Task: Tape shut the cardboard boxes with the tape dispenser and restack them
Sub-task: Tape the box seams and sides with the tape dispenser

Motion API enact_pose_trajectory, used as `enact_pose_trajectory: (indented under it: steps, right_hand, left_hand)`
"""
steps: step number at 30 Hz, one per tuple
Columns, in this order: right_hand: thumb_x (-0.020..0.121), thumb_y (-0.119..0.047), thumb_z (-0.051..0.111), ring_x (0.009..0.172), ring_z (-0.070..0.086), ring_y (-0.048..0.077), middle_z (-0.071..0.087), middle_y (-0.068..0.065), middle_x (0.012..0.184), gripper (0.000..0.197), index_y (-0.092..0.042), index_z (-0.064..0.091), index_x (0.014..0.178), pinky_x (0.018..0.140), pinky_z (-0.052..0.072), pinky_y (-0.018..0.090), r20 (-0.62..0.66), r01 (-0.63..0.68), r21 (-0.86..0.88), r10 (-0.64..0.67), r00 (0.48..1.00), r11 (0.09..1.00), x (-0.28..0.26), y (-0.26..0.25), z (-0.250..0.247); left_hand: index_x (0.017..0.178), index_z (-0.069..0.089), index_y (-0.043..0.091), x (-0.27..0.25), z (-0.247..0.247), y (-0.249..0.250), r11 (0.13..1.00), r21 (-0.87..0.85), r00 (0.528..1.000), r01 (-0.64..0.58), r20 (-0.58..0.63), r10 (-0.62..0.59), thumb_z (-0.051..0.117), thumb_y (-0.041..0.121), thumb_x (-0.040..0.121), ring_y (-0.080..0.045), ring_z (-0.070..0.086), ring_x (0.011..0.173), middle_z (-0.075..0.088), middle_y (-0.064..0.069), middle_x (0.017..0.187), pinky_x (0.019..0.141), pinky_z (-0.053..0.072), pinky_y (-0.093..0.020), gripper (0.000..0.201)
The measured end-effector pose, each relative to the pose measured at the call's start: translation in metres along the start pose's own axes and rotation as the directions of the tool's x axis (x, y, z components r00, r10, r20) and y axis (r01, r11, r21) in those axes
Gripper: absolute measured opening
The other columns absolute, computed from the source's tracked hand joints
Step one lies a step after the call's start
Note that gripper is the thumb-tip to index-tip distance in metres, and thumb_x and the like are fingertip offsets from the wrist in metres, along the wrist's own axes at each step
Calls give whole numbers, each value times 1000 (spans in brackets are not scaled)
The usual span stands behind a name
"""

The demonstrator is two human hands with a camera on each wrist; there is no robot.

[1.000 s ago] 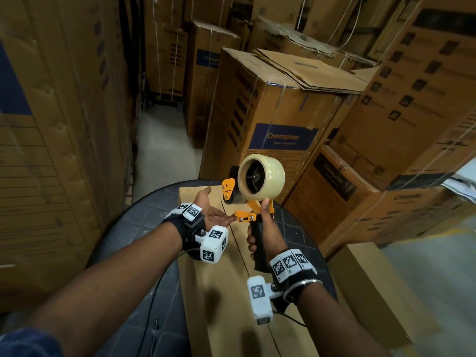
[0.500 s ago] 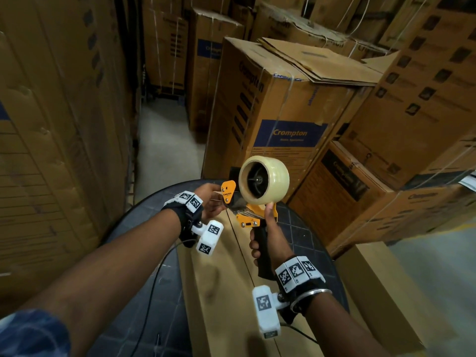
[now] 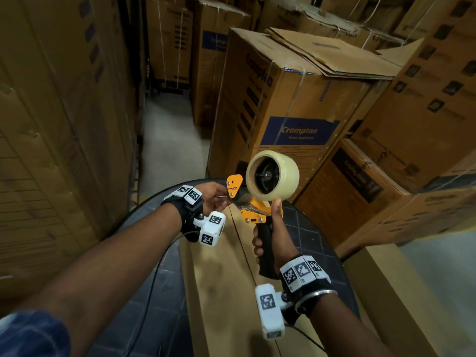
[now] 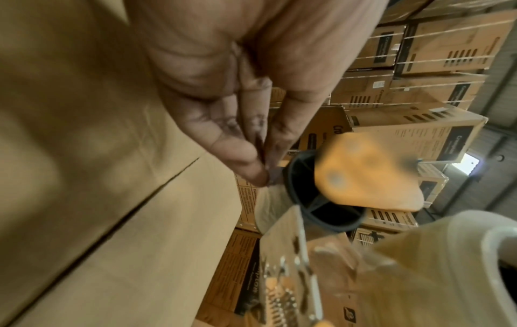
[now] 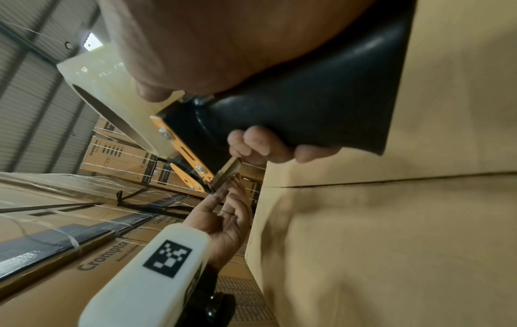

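My right hand [image 3: 265, 235] grips the black handle of an orange tape dispenser [image 3: 253, 215] and holds it upright in the air, thumb up against the clear tape roll [image 3: 273, 173]. My left hand [image 3: 226, 199] is at the dispenser's front end, thumb and fingers [image 4: 251, 163] pinched together on the loose tape end by the blade. The right wrist view shows those fingertips [image 5: 221, 194] touching the metal blade plate. Under both hands lies a long plain cardboard box [image 3: 216, 292] with its flap seam running lengthwise.
The box rests on a round dark table [image 3: 316, 243]. Tall stacked cartons [image 3: 51, 124] wall the left side, and strapped Crompton cartons [image 3: 296, 112] crowd the back and right. A narrow floor aisle [image 3: 170, 140] runs between them. Another plain box [image 3: 386, 292] lies low at the right.
My left hand went from an open palm below the dispenser to its front end, and the fingers closed on the tape end. The dispenser stayed raised in my right hand.
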State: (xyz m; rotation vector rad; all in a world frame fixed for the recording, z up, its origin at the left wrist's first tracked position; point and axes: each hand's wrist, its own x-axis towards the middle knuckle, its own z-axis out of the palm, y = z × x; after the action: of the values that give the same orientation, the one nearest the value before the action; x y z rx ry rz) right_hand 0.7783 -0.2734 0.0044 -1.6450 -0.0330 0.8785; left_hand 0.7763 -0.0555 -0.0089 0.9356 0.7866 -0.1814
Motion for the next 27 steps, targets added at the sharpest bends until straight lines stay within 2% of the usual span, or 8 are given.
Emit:
enact_pose_trajectory:
  steps: [4, 6, 8, 11, 14, 21, 24, 27]
  right_hand:
    - [76, -99, 22, 44, 39, 16, 44, 2, 56, 91, -16, 54, 61, 50, 35, 24, -5, -13, 13, 13, 1000, 1000, 6, 3, 2]
    - [74, -100, 23, 44, 39, 16, 43, 3, 56, 91, -15, 54, 60, 50, 34, 24, -1, -15, 28, 15, 1000, 1000, 8, 4, 3]
    - [74, -100, 23, 44, 39, 16, 43, 4, 56, 92, -15, 54, 61, 50, 34, 24, -3, -15, 32, 15, 1000, 999, 10, 5, 3]
    - [75, -99, 22, 45, 39, 16, 43, 4, 57, 91, -15, 54, 60, 50, 34, 24, -11, -7, 31, 7, 1000, 1000, 12, 6, 2]
    - [74, -100, 22, 44, 39, 16, 44, 3, 56, 92, -15, 55, 59, 49, 34, 24, -1, -14, 39, 14, 1000, 999, 15, 4, 3]
    - [75, -99, 22, 44, 39, 16, 44, 3, 56, 91, -15, 55, 60, 50, 35, 25, 7, -10, 59, 10, 1000, 998, 19, 1, 1]
    - [75, -99, 23, 44, 40, 16, 44, 4, 56, 91, -15, 55, 59, 50, 34, 25, 4, -12, 59, 12, 1000, 998, 22, 2, 3]
    - [72, -100, 23, 44, 41, 17, 45, 4, 56, 92, -15, 55, 61, 49, 36, 25, -4, -4, 42, 4, 1000, 999, 24, 2, 3]
  left_hand:
    - [77, 66, -2, 1, 0, 6, 1000, 17, 999, -19, 26, 18, 63, 24, 92, -17, 60, 51, 68, -14, 67, 52, 49, -21, 30]
    - [83, 66, -4, 4, -2, 9, 998, 58, 999, 10, 37, -12, 66, 26, 89, -16, 60, 58, 67, -14, 75, 52, 51, -21, 30]
    - [83, 64, -3, 11, -5, 12, 993, 115, 999, 26, 29, -29, 65, 21, 90, -13, 53, 63, 61, -11, 78, 49, 49, -18, 24]
    - [78, 58, -1, 19, -5, 14, 988, 148, 998, 41, 32, -47, 59, 7, 91, -10, 39, 59, 52, -9, 70, 42, 46, -17, 16]
    - [71, 56, -3, 21, -4, 13, 990, 137, 999, 25, 45, -31, 53, 3, 93, -9, 30, 56, 55, -10, 58, 35, 39, -16, 24]
    - [77, 61, 0, 25, 5, 16, 931, 360, 997, -64, -20, 76, 53, 3, 95, -14, 59, 55, 63, -12, 72, 40, 45, -15, 21]
    - [78, 62, 1, 27, 6, 21, 919, 390, 997, -51, -40, 72, 55, 4, 95, -10, 59, 41, 63, -6, 55, 39, 47, -16, 18]
    - [78, 62, -1, 35, 1, 23, 896, 441, 992, -53, -82, 99, 54, 0, 95, -10, 59, 43, 60, -6, 45, 43, 51, -19, 18]
